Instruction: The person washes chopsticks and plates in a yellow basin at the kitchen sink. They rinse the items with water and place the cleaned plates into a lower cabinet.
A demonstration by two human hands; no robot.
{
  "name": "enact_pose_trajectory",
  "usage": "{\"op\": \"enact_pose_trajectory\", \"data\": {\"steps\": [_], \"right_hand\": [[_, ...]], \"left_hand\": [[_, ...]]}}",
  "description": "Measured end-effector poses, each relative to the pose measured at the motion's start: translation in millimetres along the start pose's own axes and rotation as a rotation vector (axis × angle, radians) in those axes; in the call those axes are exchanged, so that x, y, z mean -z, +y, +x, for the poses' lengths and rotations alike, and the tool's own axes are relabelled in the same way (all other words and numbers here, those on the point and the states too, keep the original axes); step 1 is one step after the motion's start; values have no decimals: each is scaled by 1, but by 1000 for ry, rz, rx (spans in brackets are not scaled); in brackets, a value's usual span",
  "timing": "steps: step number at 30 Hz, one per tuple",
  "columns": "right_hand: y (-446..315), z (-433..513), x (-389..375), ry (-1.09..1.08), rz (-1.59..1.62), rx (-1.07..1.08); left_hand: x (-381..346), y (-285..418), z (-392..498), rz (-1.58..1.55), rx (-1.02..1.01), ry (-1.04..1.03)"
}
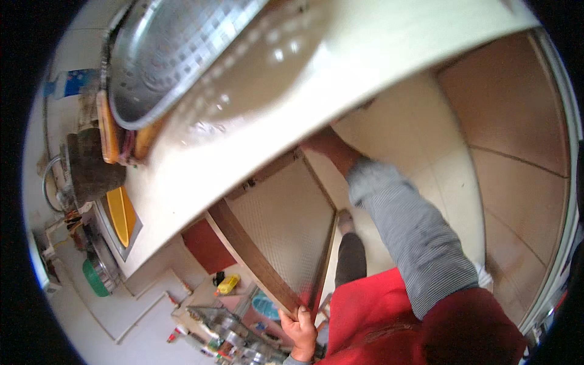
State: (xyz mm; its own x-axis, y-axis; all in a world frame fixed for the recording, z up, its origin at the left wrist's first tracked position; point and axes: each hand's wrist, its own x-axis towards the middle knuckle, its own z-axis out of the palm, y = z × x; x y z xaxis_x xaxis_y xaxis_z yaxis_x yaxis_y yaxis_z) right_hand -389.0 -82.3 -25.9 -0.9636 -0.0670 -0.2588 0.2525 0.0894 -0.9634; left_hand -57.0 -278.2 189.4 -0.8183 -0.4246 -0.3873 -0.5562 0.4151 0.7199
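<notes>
My left hand [299, 331], low in the picture, grips the end of the brown-edged frame of an open cabinet door [273, 280]. The door has a pale textured panel and swings out below the white countertop [273, 150]. My right arm, in a grey striped sleeve, reaches in under the countertop edge. Only the wrist and a blurred part of my right hand [326, 139] show; the fingers are hidden by the countertop, so what they touch cannot be seen. Red clothing covers my front, and one foot shows on the floor beside the door.
A perforated metal tray [175, 59] leans at the upper left of the countertop, near a wet patch. Further left are a dark pot [86, 169] and a yellow tub [121, 216] in a sink. A yellow bottle [228, 284] and a blue basin [265, 305] stand beyond the door.
</notes>
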Motion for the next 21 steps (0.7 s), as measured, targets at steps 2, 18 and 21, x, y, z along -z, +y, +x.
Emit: {"op": "enact_pose_trajectory", "data": {"steps": [2, 18, 21], "right_hand": [[-3, -48, 23, 54, -7, -53], [88, -427, 152, 379, 140, -1040], [95, -460, 179, 464, 119, -1095]], "left_hand": [[-6, -2, 0, -43, 93, -57], [-176, 145, 59, -549, 298, -579], [-199, 184, 87, -892, 259, -684]]}}
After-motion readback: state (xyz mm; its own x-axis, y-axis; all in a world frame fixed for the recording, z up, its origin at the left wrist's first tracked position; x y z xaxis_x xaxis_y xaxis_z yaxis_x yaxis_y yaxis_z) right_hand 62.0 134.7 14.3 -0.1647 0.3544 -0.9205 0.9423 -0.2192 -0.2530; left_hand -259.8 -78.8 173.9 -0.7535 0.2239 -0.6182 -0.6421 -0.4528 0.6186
